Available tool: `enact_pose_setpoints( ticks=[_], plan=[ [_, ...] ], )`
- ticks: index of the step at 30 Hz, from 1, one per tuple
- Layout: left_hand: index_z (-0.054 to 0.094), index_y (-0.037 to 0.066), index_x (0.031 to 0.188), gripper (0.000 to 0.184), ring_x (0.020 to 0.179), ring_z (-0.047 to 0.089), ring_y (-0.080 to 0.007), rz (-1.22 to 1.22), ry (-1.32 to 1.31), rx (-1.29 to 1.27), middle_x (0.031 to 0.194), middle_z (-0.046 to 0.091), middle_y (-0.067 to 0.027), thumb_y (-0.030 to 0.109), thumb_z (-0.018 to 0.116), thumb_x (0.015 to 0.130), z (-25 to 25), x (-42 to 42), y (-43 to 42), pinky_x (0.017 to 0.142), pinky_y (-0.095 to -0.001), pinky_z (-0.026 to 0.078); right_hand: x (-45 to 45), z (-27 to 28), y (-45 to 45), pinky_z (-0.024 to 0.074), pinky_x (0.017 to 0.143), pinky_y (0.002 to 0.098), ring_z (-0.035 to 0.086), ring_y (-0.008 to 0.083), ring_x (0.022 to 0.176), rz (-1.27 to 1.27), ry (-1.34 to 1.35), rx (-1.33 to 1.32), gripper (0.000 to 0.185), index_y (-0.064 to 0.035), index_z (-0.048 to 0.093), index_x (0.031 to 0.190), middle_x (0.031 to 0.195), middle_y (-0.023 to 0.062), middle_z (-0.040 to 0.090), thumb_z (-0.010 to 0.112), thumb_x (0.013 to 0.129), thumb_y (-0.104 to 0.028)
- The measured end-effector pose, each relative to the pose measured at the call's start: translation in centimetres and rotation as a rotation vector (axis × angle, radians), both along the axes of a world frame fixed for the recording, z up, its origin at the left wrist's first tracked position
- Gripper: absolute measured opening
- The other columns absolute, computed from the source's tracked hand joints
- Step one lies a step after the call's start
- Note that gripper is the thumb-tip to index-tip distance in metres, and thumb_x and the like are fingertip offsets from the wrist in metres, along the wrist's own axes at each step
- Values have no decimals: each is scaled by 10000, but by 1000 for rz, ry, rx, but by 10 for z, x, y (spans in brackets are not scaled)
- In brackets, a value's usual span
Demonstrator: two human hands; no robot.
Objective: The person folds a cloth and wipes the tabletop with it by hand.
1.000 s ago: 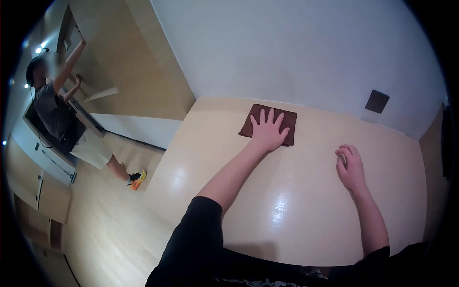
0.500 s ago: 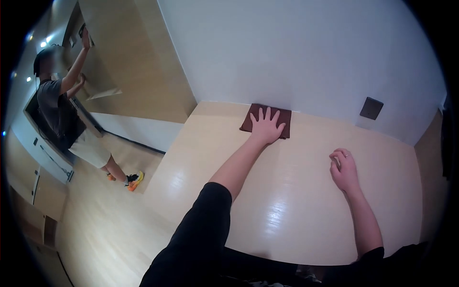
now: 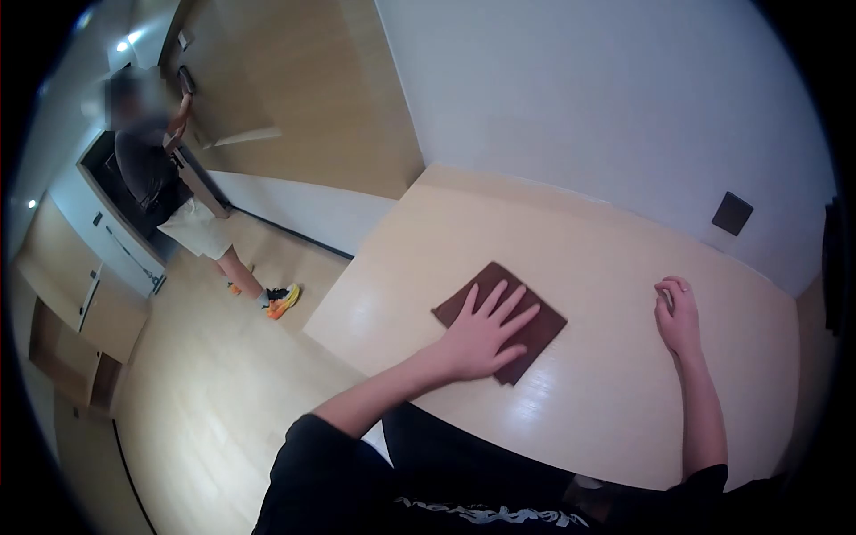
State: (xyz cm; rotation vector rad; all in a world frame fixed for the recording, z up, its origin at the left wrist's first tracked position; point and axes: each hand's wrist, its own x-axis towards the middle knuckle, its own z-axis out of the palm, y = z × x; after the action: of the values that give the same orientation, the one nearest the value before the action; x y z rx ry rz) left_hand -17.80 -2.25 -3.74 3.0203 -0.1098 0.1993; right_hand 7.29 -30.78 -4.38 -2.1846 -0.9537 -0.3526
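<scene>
A folded dark brown cloth (image 3: 541, 314) lies flat on the pale wooden tabletop (image 3: 597, 241). On top of it rests my left hand (image 3: 481, 339), palm down with the fingers spread; it presses on the cloth without gripping it. My right hand (image 3: 678, 312) lies on the table to the right, apart from the cloth. Its fingers are loosely curled, with a ring on one of them, and no object shows in them.
A white wall with a dark socket plate (image 3: 732, 213) borders the table's far side. At the left, another person (image 3: 160, 169) stands by a wooden panel (image 3: 303, 89), one hand raised against it with a dark object. Cabinets (image 3: 85, 285) line the far left.
My left hand and the cloth have moved from the wall edge toward my body, and the cloth has turned. My view has shifted left. The other person's raised arm has lowered.
</scene>
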Motion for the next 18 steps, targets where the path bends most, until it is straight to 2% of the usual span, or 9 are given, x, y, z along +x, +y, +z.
enact_pose_setpoints(
  ticks=[3, 8, 10, 14, 18],
  plan=[
    [291, 192, 1495, 642, 1444, 137, -388, 1, 22, -34, 1559, 193, -162, 417, 485, 926, 5, -51, -11, 1125, -612, 97, 3, -3, 0, 457, 887, 375, 542, 314, 1047, -3, -4, 9, 148, -12, 572, 967, 1115, 138, 552, 545, 822, -1],
    [337, 182, 1475, 651, 1430, 183, -385, 172, -9, -78, 1549, 219, -159, 416, 538, 902, 8, -101, -41, 1117, -614, 133, 5, -6, 0, 462, 879, 363, 543, 312, 1043, 25, -52, -6, 147, -7, 568, 975, 1117, 144, 547, 540, 830, 2],
    [349, 136, 1462, 677, 1416, 207, -392, 345, -129, -153, 1531, 240, -186, 436, 555, 891, 5, -106, -53, 1112, -613, 150, 4, -5, 0, 466, 877, 359, 544, 305, 1044, 3, -34, -20, 149, -3, 565, 981, 1122, 142, 544, 532, 836, 7],
    [345, 90, 1455, 712, 1405, 221, -403, 374, -109, -148, 1512, 255, -213, 457, 564, 885, 0, -106, -54, 1108, -611, 157, 2, -5, 2, 468, 878, 358, 545, 301, 1045, 9, -43, -12, 154, -5, 563, 994, 1136, 141, 542, 524, 846, 8],
    [268, 70, 1482, 763, 1425, 157, -414, 287, -14, -54, 1537, 191, -218, 478, 538, 896, 3, -86, -38, 1116, -613, 127, -3, -3, 2, 468, 883, 362, 546, 304, 1052, -36, -18, -44, 163, -10, 561, 1012, 1160, 144, 540, 520, 855, 6]
  ],
)
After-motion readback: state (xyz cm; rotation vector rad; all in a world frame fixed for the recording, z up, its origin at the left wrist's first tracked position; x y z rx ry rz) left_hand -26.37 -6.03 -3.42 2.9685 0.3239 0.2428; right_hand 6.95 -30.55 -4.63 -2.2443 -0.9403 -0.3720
